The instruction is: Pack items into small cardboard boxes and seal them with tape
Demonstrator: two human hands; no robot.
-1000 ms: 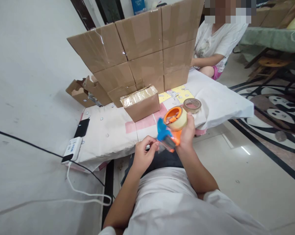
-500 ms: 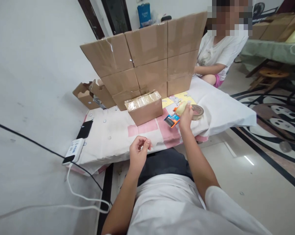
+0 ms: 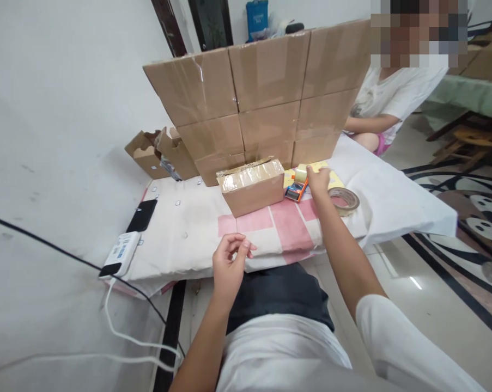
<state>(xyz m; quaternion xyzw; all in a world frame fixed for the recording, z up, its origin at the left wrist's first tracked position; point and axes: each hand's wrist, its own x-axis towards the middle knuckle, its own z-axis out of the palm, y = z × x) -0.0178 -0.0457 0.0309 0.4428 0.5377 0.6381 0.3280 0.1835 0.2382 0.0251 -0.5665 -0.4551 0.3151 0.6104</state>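
Observation:
My right hand (image 3: 320, 179) is closed on an orange and blue tape dispenser (image 3: 296, 189) holding a yellowish tape roll. The dispenser is low over the cloth, just right of a small taped cardboard box (image 3: 251, 188); I cannot tell whether it rests on the table. A wide roll of brown tape (image 3: 344, 200) lies beside my right wrist. My left hand (image 3: 231, 258) is held at the table's near edge, in front of the small box. Its fingers are curled in towards the thumb, with nothing visible in them.
Stacked cardboard boxes (image 3: 266, 87) form a wall behind the small box. Opened boxes (image 3: 164, 155) stand at the back left. A black phone (image 3: 141, 215) and a white device (image 3: 121, 255) with a cable lie on the left. A person (image 3: 387, 103) sits beyond the table's right end.
My right hand has moved the tape dispenser back and down, away from me, beside the small box. My left hand stays curled in nearly the same place. The view has shifted slightly.

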